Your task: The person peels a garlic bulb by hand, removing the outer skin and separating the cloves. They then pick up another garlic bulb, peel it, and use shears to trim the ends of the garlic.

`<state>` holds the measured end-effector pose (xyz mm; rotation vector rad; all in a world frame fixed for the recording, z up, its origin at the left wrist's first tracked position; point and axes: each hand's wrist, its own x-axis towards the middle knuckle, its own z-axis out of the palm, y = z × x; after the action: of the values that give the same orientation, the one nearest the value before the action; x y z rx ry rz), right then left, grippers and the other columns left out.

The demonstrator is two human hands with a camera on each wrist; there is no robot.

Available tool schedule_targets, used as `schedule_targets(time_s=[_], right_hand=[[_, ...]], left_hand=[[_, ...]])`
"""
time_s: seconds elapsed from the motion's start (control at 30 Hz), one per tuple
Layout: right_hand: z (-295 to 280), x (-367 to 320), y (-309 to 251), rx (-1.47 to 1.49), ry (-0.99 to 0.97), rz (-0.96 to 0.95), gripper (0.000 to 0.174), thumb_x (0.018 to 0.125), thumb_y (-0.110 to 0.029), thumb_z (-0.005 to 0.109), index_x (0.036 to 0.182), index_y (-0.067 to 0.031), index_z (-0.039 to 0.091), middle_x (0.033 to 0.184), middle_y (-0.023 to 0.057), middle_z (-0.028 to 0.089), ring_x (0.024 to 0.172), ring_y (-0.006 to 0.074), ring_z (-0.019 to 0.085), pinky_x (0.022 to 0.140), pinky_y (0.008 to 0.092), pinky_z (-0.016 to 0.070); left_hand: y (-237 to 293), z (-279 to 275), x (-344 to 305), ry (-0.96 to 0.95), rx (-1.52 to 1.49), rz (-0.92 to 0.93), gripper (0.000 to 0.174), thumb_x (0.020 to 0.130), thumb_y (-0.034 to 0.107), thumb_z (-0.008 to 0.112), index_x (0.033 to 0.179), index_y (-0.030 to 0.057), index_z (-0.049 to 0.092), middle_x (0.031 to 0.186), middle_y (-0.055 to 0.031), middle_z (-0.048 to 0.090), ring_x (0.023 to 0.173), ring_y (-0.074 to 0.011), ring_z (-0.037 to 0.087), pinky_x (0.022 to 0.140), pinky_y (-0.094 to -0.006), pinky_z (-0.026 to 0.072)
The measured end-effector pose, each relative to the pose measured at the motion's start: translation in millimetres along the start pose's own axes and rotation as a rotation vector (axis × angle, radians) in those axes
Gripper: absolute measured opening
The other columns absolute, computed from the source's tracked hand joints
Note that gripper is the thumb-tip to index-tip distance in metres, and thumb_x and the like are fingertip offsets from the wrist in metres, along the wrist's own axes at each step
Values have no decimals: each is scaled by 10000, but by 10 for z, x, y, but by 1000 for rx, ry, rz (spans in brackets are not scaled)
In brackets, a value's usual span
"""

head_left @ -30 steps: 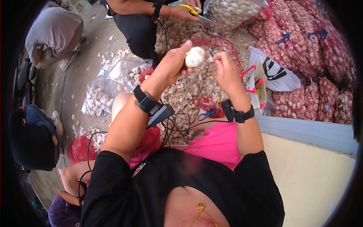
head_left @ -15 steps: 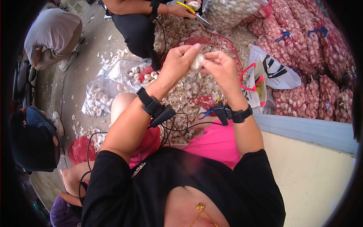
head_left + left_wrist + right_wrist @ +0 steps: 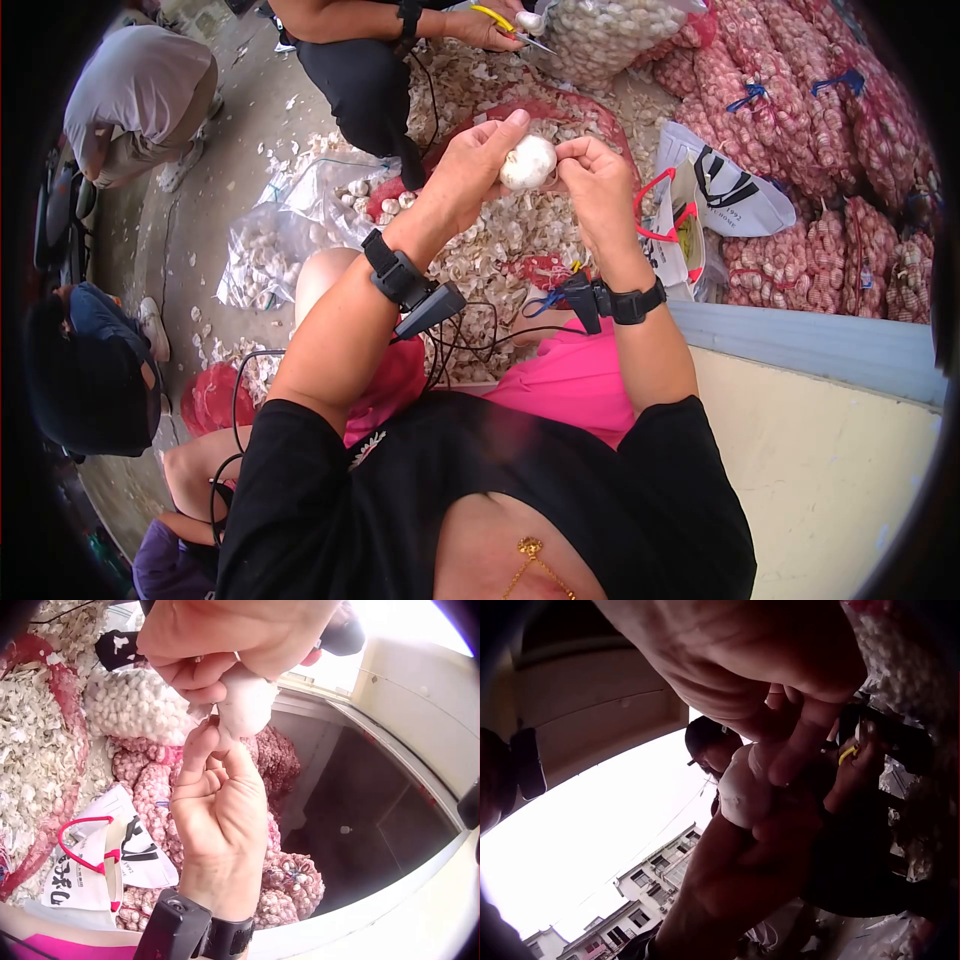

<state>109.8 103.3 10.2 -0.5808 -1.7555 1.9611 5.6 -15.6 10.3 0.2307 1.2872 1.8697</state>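
Half a second ago our fingers hid it; now our left hand [image 3: 465,175] grips the garlic bulb [image 3: 528,162] bared at twelve o'clock, our right hand [image 3: 600,190] pinching its three o'clock side, so peeling seems unfinished.

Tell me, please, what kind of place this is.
Probably an outdoor garlic-cleaning work area: red mesh sacks of garlic are piled up, loose garlic skins lie in a heap, and the left hand grips a garlic bulb.
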Motion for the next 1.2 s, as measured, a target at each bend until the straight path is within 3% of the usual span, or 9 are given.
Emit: schedule_targets(time_s=[0.07,0.2,0.27,0.4,0.57,0.8,0.87,1.0,1.2], right_hand=[[-29,41,-11,-307,61,-91,143,833,61,509,931,61,613,826,85,659,694,129,643,655,276,578],[-37,43,-64,-425,0,-73,132,860,20,547,970,58,610,842,77,655,719,128,643,654,276,580],[25,-26,-184,74,-152,132,182,880,-42,600,1031,60,590,902,93,650,773,139,653,657,286,587],[7,-47,-135,-96,-227,107,286,898,-126,625,1129,25,551,998,91,638,900,153,643,722,306,579],[-37,-25,-136,181,-286,194,318,868,-70,653,1127,45,507,1054,125,614,939,194,651,806,313,586],[81,-51,-66,224,-281,188,345,864,-72,662,1148,35,498,1058,119,605,942,187,648,804,316,586],[197,-95,-45,213,-237,141,371,857,-63,664,1170,40,493,1039,106,606,909,167,647,774,296,583],[226,-113,13,30,-276,112,403,874,-87,639,1231,32,494,1084,79,605,963,141,625,784,288,557],[116,-96,-88,-139,-294,43,310,878,-40,614,1173,47,572,1046,85,649,843,131,653,712,261,564]], left_hand=[[-10,-41,1,-110,15,-53,378,965,458,533,1009,93,619,807,15,649,607,-30,585,437,-176,432],[-8,-87,2,-149,97,18,350,969,441,534,985,101,615,779,20,633,596,-29,575,416,-175,418],[-3,-94,-7,-106,152,74,338,969,432,541,976,101,607,750,24,611,567,-31,552,402,-175,398],[-68,-108,14,-14,361,238,361,957,440,558,955,82,599,715,21,590,517,-34,516,391,-177,379],[-27,-76,6,85,285,197,453,942,496,551,925,45,595,670,3,578,468,-46,490,374,-185,361],[-74,-129,60,75,87,51,459,969,507,485,911,65,594,699,-9,595,501,-64,518,378,-201,362],[-182,-101,97,174,83,233,476,981,512,456,929,61,598,754,-30,624,551,-77,550,384,-212,369],[-271,-130,155,124,131,236,492,990,514,430,947,54,600,804,-49,643,603,-89,573,416,-223,397],[-125,-167,86,58,61,-30,496,993,521,410,959,68,610,803,-41,650,629,-94,587,466,-223,432]])
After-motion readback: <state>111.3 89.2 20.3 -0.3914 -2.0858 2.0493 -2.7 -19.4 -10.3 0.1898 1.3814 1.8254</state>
